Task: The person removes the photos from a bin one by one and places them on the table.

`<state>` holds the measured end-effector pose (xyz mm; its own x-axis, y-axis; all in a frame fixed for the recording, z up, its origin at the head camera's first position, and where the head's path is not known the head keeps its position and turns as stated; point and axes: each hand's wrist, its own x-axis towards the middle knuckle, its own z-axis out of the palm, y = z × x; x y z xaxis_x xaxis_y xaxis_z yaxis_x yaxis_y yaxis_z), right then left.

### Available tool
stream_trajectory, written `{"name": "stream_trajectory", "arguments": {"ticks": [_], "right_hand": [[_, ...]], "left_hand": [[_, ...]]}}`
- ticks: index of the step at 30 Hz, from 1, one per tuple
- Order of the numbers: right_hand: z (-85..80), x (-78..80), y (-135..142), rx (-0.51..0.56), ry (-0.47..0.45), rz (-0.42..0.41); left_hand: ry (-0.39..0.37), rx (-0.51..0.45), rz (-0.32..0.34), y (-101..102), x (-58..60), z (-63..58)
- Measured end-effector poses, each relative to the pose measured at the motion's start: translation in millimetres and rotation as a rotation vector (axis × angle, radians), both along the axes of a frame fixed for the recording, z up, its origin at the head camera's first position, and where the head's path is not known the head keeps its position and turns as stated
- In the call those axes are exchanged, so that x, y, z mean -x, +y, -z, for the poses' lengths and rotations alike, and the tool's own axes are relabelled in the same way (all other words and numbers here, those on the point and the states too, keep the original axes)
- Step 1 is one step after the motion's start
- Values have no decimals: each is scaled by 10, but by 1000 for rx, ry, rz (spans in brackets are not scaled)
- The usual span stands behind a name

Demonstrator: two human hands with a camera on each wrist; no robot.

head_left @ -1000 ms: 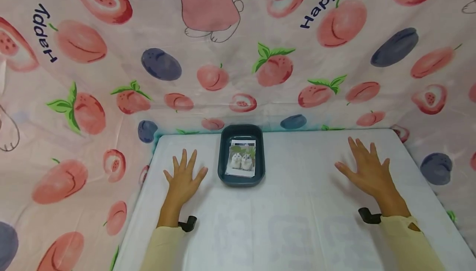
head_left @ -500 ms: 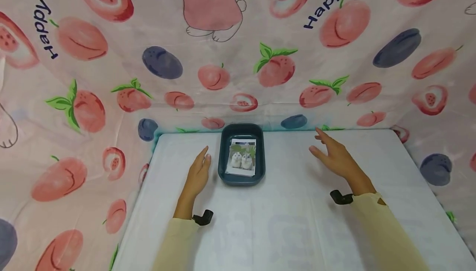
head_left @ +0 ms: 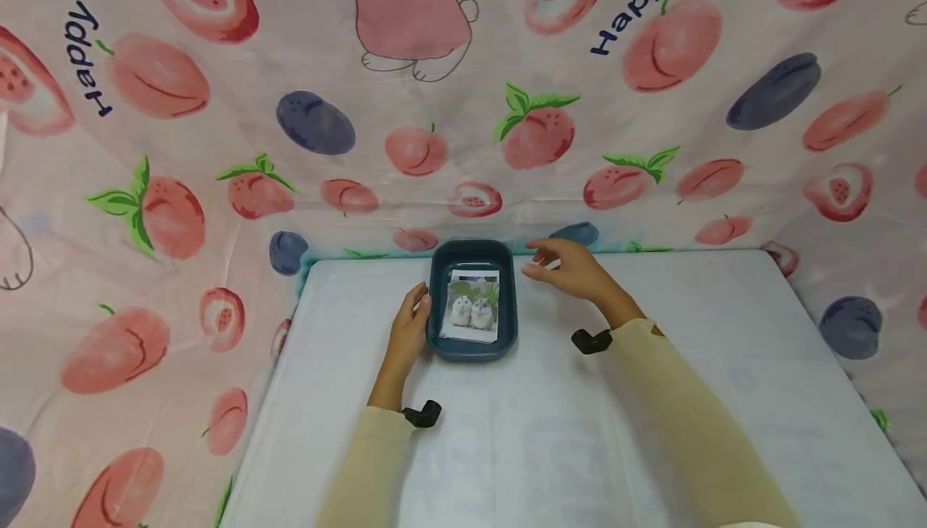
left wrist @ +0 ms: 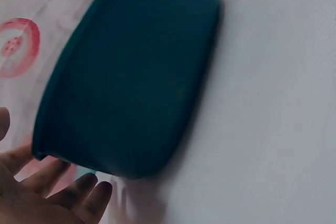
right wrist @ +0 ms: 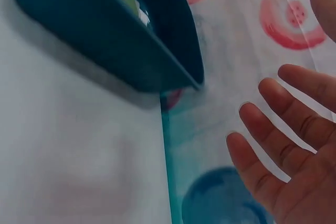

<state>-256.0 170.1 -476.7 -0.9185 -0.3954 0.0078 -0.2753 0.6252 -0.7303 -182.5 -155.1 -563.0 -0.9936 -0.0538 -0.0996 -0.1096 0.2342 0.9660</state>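
Note:
A dark teal plastic tray (head_left: pixel 472 357) stands near the table's back edge in the head view. Inside it lie printed photo cards (head_left: pixel 471 308), the top one showing two white furry animals. My left hand (head_left: pixel 408 328) is at the tray's left side, fingers spread; in the left wrist view the fingertips (left wrist: pixel 84 187) are right at the rim's corner, and I cannot tell whether they touch. To the right of the tray, my right hand (head_left: pixel 572 270) is held with loosely bent fingers, apart from it. The right wrist view shows those fingers (right wrist: pixel 294 114) spread, holding nothing.
A white-covered table (head_left: pixel 550 447) spreads around the tray. Behind it hangs a pink fruit-print cloth (head_left: pixel 463 166), right at the table's back edge. Each wrist wears a small black camera mount (head_left: pixel 423 414).
Both hands have moved inward toward the tray from either side, the left rightward and the right leftward. The spread fingers have drawn closer together. The tray stays in place.

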Motion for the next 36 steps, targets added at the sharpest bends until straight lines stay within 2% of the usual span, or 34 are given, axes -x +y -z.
{"name": "stream_trajectory", "arguments": {"ticks": [9,18,29,36], "right_hand": [[75,280,-476,8,-69,-119],[94,436,-855,-18,-144,-203],[191,661,-1102,-130,-235,-305],[269,740,-1180,-165,-331,-323]], "left_hand": [[-72,-59,-10,76,41,115],[-70,-99,-28,115,40,133],[-45,-119,-27,144,49,184],[-30,-132,-37,146,44,199]]}}
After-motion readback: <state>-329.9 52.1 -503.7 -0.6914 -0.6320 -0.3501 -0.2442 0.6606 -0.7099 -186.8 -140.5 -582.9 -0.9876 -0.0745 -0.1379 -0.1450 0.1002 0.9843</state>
